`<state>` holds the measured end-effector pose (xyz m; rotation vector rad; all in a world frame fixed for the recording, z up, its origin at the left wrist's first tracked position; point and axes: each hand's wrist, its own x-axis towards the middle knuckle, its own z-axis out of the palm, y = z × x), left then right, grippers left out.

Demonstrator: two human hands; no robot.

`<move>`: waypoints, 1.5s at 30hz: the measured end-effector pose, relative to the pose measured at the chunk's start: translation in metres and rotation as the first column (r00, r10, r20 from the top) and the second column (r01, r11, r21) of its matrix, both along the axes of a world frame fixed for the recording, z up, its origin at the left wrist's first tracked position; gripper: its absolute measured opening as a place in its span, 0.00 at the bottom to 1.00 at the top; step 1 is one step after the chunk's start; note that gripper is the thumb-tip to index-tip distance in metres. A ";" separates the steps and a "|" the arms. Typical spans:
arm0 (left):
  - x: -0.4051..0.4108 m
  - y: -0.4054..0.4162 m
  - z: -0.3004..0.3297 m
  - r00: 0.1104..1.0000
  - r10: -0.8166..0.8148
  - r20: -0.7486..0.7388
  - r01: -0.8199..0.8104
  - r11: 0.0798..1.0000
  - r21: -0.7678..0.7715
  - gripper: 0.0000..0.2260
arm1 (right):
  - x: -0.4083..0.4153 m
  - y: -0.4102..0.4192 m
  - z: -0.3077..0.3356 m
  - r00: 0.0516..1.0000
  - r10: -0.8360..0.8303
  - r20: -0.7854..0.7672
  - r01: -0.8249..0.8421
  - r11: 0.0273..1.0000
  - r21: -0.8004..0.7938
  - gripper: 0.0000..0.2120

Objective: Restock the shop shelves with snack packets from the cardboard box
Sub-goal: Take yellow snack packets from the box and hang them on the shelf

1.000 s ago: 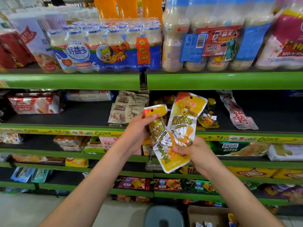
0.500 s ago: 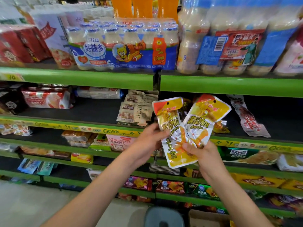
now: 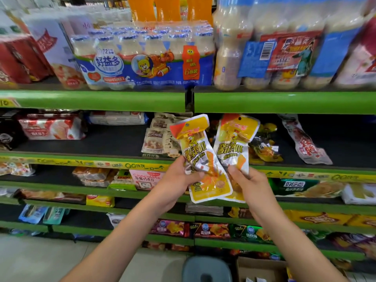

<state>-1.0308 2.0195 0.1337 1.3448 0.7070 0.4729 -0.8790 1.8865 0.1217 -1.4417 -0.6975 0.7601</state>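
At the bottom edge, nearest us, we see a grey round stool top (image 3: 206,268) and, just right of it, the open corner of the cardboard box (image 3: 258,268). Our two bare forearms rise from there toward the shelves. Our left hand (image 3: 179,180) is closed on the lower half of one yellow-and-silver snack packet (image 3: 195,151), thumb across its front. Our right hand (image 3: 249,184) pinches the bottom of a second matching packet (image 3: 234,143), just right of the first; the two fan apart at the top and overlap low down, with more yellow packet showing beneath them. We judge these packets light, thin and floppy, their foil slick, so a firm pinch near the sealed edge or across the middle should hold better than a loose grip at a corner. Behind the packets lies a dark shelf with a green front lip (image 3: 81,159), holding similar yellow packets (image 3: 264,147) just right of ours and beige nut bags (image 3: 160,137) to their left. Above the packets, the top shelf carries a blue-wrapped multipack of small drink bottles (image 3: 142,64).
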 end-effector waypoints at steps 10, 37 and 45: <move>-0.015 0.004 0.006 0.994 -0.104 -0.035 0.105 0.994 0.033 0.21 | 0.010 -0.015 -0.004 0.978 -0.053 0.204 0.068 0.996 -0.066 0.12; -0.021 0.003 0.014 0.982 -0.091 -0.165 0.117 0.981 0.157 0.20 | -0.001 -0.018 -0.002 0.981 -0.015 0.193 0.032 0.996 -0.084 0.12; -0.024 -0.004 0.022 0.971 -0.192 -0.143 0.211 0.968 0.134 0.29 | 0.002 -0.022 -0.006 0.986 -0.020 0.167 0.037 0.994 -0.101 0.13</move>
